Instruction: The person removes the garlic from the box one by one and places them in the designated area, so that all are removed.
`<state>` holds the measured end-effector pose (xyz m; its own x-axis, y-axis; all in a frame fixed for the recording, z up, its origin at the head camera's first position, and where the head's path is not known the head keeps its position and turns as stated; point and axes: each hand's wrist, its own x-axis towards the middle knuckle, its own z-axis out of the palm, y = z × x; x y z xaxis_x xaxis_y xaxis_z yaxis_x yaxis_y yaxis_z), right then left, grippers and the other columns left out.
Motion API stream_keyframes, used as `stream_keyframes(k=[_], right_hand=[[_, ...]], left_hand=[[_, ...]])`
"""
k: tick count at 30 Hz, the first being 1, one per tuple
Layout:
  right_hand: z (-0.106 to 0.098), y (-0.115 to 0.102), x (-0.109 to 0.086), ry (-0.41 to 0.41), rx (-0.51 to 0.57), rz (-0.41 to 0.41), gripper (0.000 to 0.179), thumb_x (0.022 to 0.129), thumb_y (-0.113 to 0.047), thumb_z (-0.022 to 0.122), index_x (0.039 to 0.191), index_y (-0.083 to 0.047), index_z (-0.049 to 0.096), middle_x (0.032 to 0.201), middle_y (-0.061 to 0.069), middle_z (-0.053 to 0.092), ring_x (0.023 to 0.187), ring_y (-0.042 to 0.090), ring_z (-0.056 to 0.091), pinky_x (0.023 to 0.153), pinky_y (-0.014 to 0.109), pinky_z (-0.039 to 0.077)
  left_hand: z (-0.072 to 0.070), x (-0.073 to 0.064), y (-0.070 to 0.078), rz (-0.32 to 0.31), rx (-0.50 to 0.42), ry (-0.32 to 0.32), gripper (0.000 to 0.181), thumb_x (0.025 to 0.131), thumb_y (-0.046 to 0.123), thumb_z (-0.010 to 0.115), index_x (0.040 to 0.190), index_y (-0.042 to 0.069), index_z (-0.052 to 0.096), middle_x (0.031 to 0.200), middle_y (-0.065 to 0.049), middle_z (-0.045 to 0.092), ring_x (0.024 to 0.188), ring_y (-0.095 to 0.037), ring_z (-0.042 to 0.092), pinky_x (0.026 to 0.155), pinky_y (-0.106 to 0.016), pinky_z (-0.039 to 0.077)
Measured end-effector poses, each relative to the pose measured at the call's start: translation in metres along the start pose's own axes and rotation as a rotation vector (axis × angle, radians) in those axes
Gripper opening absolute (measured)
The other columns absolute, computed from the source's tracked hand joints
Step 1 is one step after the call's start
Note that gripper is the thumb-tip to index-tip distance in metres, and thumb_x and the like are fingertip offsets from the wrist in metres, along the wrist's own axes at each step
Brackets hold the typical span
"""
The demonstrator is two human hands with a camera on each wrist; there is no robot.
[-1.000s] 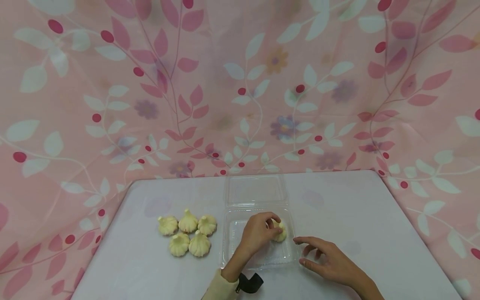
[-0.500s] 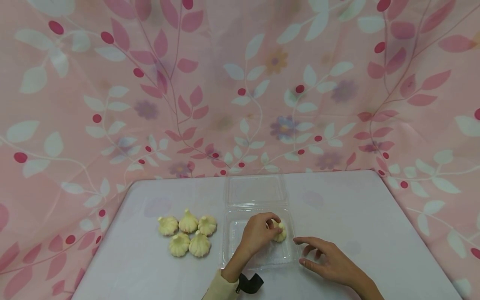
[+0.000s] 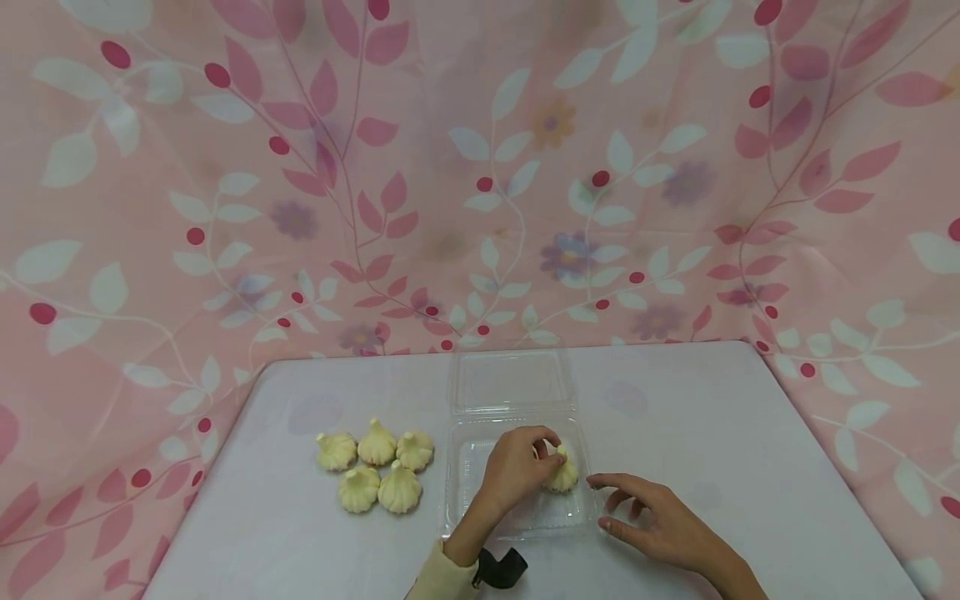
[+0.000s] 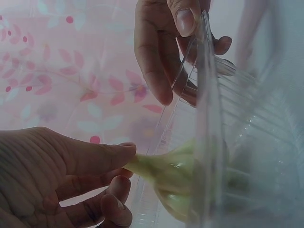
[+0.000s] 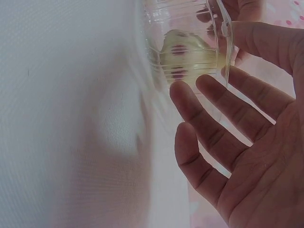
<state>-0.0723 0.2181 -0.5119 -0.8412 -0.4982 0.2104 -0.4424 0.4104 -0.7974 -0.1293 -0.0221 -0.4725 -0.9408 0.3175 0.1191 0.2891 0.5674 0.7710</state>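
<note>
A pale yellow garlic bulb [image 3: 564,475] stands in the right part of a clear hinged plastic box [image 3: 465,521]. My left hand [image 3: 517,462] reaches into the box and pinches the bulb's stem between thumb and fingertip, as the left wrist view shows at the garlic bulb [image 4: 173,178]. My right hand [image 3: 652,517] is at the box's right side with loosely spread fingers, its fingertips right at the rim [image 5: 229,52]. Through the clear wall in the right wrist view, the garlic bulb [image 5: 185,57] shows purplish patches.
Several more garlic bulbs [image 3: 377,443] lie grouped in two rows on the white table [image 3: 675,400], left of the box. The box's lid [image 3: 512,381] lies folded back toward the far edge. A pink floral cloth [image 3: 480,167] hangs behind the table.
The garlic bulb under my left fingers has shifted slightly right and nearer to me, and more of it shows. Both hands have hardly moved.
</note>
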Motion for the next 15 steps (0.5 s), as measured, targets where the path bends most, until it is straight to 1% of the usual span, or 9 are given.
stream_keyframes(k=[7, 15], right_hand=[[-0.001, -0.001, 0.001, -0.010, 0.008, 0.017, 0.047, 0.091, -0.024, 0.074, 0.133, -0.011, 0.059, 0.124, 0.006, 0.065, 0.089, 0.013, 0.065, 0.068, 0.032, 0.051], [-0.001, -0.003, 0.001, -0.013, 0.007, 0.020, 0.046, 0.090, -0.023, 0.074, 0.132, -0.010, 0.059, 0.124, 0.006, 0.065, 0.089, 0.014, 0.065, 0.068, 0.032, 0.051]], left_hand=[[-0.004, -0.002, 0.000, -0.007, -0.001, 0.012, 0.012, 0.081, 0.016, 0.079, 0.091, 0.012, 0.074, 0.065, 0.011, 0.054, 0.059, -0.003, 0.046, 0.050, -0.021, 0.036], [-0.012, -0.003, 0.000, 0.007, 0.010, 0.032, 0.012, 0.080, 0.017, 0.079, 0.090, 0.012, 0.074, 0.065, 0.011, 0.055, 0.060, -0.004, 0.047, 0.051, -0.022, 0.037]])
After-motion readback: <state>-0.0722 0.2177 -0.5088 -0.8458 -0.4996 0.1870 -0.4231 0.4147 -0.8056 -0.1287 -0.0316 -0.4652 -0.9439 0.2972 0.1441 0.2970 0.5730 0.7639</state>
